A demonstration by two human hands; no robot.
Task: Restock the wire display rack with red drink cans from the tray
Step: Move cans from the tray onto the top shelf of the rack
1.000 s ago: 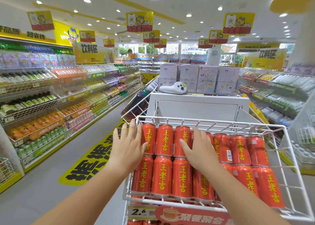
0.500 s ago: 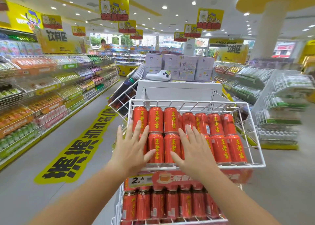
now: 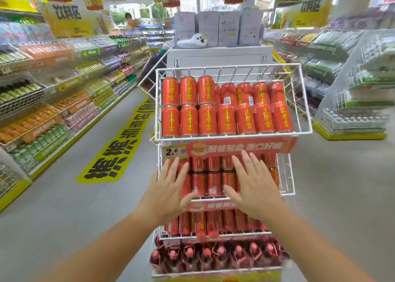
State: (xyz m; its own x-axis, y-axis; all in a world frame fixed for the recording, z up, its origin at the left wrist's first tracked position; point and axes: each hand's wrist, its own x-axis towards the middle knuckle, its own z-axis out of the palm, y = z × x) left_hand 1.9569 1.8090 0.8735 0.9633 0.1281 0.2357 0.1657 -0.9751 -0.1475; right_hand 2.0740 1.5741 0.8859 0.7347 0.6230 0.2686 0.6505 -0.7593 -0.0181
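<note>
A white wire display rack [image 3: 303,102] stands in front of me with several tiers. Its top basket holds two rows of red drink cans [image 3: 226,119] with yellow characters. More red cans [image 3: 212,174] fill the second tier, behind a red price banner [image 3: 235,148]. My left hand [image 3: 168,189] is spread flat in front of the second tier's left side, fingers apart, holding nothing. My right hand [image 3: 252,187] is spread the same way at the right side. Whether the palms touch the cans I cannot tell. No tray is in view.
A third tier of red cans [image 3: 213,221] and a bottom row of dark bottles with pink caps [image 3: 213,256] sit below. Stocked drink shelves [image 3: 53,102] line the left aisle, another wire rack [image 3: 359,102] stands at right. Boxes and a white plush toy [image 3: 192,42] top the cabinet behind.
My view has pulled back and down from the rack. Both hands have dropped from the top basket's cans to the second tier, still spread.
</note>
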